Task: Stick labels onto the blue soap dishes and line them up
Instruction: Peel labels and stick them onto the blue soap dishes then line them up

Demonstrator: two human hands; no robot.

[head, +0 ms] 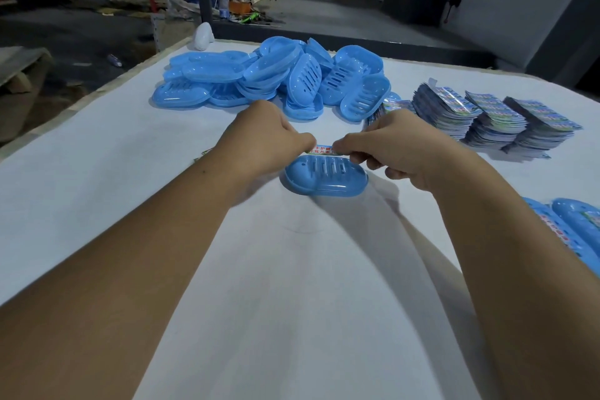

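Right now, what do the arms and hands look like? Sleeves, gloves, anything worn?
Two bare forearms run up from the bottom of the frame, no sleeves in view. Left hand and right hand are ungloved. No watch, bracelet or tape shows on either wrist, and no rings show on the visible fingers. No markings apart from a small dark spot on the left forearm.

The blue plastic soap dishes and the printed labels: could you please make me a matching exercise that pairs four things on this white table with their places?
1. heap of blue plastic soap dishes
2. stacks of printed labels
3. single blue slotted soap dish
4. labelled blue dishes

A. right edge, near side
B. far middle
C. below both hands
D. far right

Pairs: 1-B, 2-D, 3-C, 4-A
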